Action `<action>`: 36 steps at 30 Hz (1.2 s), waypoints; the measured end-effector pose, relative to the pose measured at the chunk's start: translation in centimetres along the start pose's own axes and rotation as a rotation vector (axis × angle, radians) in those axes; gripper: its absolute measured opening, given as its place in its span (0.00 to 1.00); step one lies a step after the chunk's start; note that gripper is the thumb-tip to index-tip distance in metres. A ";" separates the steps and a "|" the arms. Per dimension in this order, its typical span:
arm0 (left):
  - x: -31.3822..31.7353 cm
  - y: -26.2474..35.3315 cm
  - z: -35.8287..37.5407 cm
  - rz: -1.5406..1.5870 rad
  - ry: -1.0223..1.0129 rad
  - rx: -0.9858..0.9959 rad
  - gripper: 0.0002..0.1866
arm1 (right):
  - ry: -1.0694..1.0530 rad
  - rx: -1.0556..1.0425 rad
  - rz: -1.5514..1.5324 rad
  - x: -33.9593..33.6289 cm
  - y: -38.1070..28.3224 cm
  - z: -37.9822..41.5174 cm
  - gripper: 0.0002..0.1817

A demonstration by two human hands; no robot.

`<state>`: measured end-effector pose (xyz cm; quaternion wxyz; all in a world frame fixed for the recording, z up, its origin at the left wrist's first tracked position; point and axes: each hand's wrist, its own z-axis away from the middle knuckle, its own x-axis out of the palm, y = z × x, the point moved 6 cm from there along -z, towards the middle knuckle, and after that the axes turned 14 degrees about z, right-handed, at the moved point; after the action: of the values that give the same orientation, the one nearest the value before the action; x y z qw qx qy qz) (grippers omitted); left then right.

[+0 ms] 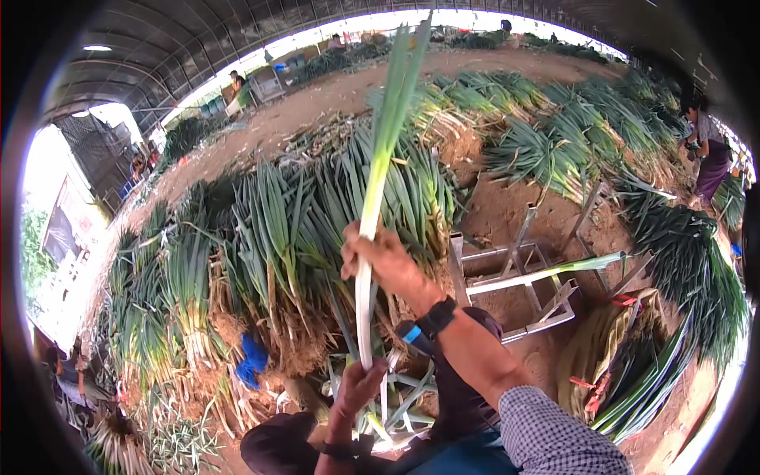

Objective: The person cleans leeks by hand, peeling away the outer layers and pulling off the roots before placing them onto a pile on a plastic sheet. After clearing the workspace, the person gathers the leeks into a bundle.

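Note:
A long leek (372,202) with a white stalk and green leaves stands nearly upright in front of me. My right hand (382,257) is wrapped round its stalk at mid-length. Lower down, my left hand (360,385) is closed on the white bottom end. Another leek (546,273) lies across a metal frame (518,334) to the right. Behind my hands is a thick row of unpeeled leeks (277,229) with roots and soil on them.
More leek piles (554,142) lie at the back right and along the right side (689,261). A blue cloth (252,360) is at the lower left, a tan sack (606,340) at the right. A person (707,150) bends at the far right; others are farther off.

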<state>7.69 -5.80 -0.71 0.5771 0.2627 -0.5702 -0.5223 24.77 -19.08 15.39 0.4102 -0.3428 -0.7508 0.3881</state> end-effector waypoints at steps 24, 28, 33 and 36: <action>18.5 6.3 -4.4 -0.759 -0.396 0.414 0.08 | 1.069 -0.101 1.234 -25.4 -34.0 40.1 0.17; 16.5 5.2 -6.7 -0.722 -0.358 0.371 0.09 | 1.319 0.338 1.319 -29.5 -34.4 60.4 0.14; 16.4 5.6 -7.5 -0.761 -0.322 0.338 0.11 | 1.549 0.843 1.432 -31.0 -23.6 84.1 0.14; 16.8 6.9 -6.4 -0.801 -0.254 0.337 0.11 | 1.543 1.082 1.431 -33.6 -10.3 97.0 0.15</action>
<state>12.49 -20.71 10.58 0.2040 0.4869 -0.5668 -0.6325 -48.38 -81.08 -22.62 0.5360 -0.6105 0.3203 0.4872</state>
